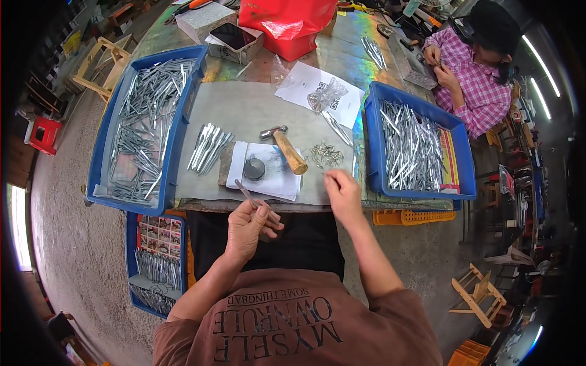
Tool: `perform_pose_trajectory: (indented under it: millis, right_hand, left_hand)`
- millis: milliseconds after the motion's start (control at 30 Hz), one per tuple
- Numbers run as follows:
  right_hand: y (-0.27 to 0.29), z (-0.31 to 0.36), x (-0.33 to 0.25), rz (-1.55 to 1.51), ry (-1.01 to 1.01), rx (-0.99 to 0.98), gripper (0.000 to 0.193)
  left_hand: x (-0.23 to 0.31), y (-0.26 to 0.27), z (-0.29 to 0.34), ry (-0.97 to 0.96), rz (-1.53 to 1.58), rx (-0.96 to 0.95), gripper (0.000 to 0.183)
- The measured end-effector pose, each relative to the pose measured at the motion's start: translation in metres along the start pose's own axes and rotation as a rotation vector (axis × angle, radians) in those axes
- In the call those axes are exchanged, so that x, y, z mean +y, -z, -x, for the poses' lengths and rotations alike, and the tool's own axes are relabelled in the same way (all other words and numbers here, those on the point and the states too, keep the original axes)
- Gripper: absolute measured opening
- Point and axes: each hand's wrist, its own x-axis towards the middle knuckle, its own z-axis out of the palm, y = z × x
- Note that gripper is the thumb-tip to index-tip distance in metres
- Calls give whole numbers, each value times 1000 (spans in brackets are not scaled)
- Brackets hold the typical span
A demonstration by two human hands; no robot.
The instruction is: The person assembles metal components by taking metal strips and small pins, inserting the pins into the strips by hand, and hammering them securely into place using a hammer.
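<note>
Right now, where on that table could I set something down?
On the mat beyond the hammer, a bare patch lies between the left tray and the white sheet. The near side is crowded: metal strips, black disc and small pieces lie near the hammer.

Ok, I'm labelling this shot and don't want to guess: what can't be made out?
All in the head view:
- Whether the right hand holds anything: too small, and its fingers block the view.
- The gripped part of the metal piece: covered by the left hand.
- The red bag's top: cut off by the upper edge.
- What the co-worker's hands hold: too small.
</note>
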Motion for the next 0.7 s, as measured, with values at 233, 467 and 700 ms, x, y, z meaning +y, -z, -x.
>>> perform_pose_trajectory:
  millis: [233, 467, 700]
  right_hand:
    - [-13, -30, 32, 397, 140, -123, 7]
    - [-16, -37, 21, 609, 149, -271, 8]
    - [-9, -28, 23, 207, 47, -141, 8]
  left_hand:
    - [-1, -2, -1, 47, -14, -60, 13]
    - [-5, 2, -1, 37, -19, -69, 10]
    - [-5, 0, 0, 58, -16, -71, 9]
